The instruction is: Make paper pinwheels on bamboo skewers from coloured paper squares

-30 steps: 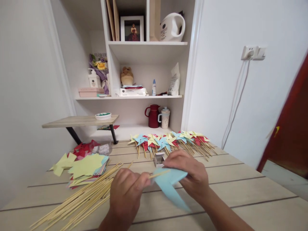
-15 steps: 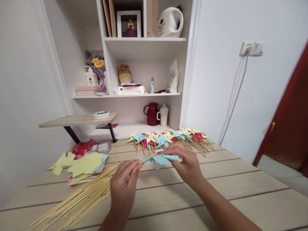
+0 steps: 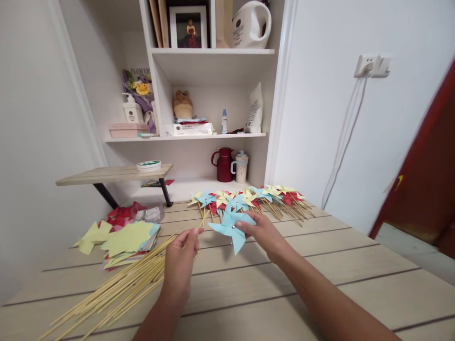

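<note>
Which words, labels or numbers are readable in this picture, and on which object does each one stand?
"FLOWER": on the wrapping of the flower bouquet, left shelf.
Pump bottle: label too small to read.
Flat white box: dark print, blurred.
White pouch: print too small.
White kettle: round mark, unreadable.
Blue pinwheel between left hand and right hand: no text.

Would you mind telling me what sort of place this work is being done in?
Probably a room in a home, used for paper crafts: white shelving holds a framed photo, a kettle and a red jug, while the wooden table carries finished pinwheels.
</note>
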